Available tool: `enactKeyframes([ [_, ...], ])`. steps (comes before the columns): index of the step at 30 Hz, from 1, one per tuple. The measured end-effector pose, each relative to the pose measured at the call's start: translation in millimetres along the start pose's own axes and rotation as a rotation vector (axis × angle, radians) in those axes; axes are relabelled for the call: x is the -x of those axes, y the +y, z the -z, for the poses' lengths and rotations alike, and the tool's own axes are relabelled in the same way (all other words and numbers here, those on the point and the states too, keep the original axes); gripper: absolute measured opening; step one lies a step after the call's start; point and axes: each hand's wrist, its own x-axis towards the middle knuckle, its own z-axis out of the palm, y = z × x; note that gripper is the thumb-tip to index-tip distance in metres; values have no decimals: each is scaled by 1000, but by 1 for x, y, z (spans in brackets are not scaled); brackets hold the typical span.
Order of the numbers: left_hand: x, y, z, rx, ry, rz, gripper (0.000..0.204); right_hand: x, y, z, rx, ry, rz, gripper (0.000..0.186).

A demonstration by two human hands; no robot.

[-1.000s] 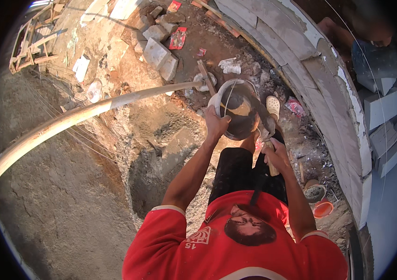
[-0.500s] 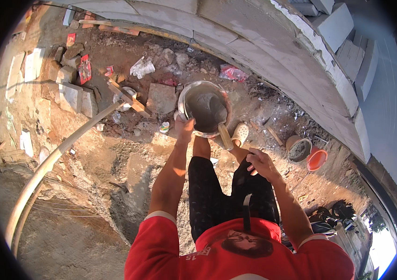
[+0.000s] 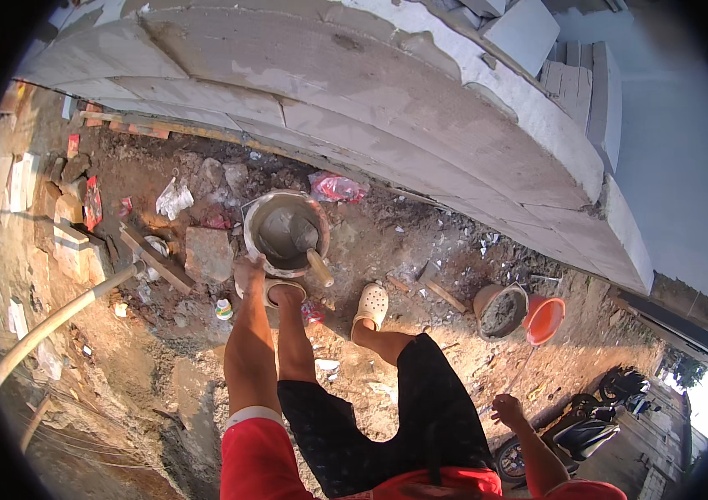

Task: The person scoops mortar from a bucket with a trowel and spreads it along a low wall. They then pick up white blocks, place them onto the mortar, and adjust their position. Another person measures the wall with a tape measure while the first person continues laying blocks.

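My left hand is closed on the near-left rim of a round bucket of wet grey mortar. Whether the bucket rests on the dirt or is tilted off it, I cannot tell. A trowel lies in the mortar, its wooden handle sticking out over the near-right rim and its blade partly sunk. Out to the lower right, my right hand hangs away from the bucket, loosely curled with nothing visible in it. My feet, in pale clogs, stand just this side of the bucket.
A grey block wall curves across the far side. Right of me are a second mortar bucket, an orange bucket, a hammer-like tool and a motorcycle. Leftward are a long pole, a wooden board and blocks.
My view has shifted right and toward the wall. My right hand has swung from beside my knee out to the lower right. My left hand keeps its hold on the bucket rim.
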Motion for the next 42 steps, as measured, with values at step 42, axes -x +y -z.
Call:
enactKeyframes([
  [42, 417, 206, 327, 219, -357, 487, 34, -274, -505, 515, -452, 387, 467, 89],
])
